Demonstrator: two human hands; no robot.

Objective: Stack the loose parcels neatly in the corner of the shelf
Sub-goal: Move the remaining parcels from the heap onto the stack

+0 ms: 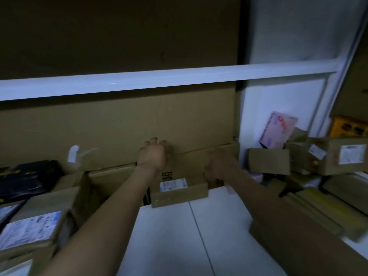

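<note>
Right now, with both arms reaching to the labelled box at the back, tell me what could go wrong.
The left hand curls over only the far edge of the labelled box; the right hand is blurred, its grip unclear, so the box might tilt. The pink packet leans on loosely piled parcels at the right; a nudge could topple them.

Left hand (153, 154), right hand (218, 166) at labelled parcel (189, 166)

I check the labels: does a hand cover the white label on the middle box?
No, the white label on the box shows uncovered, below the left hand.
</note>
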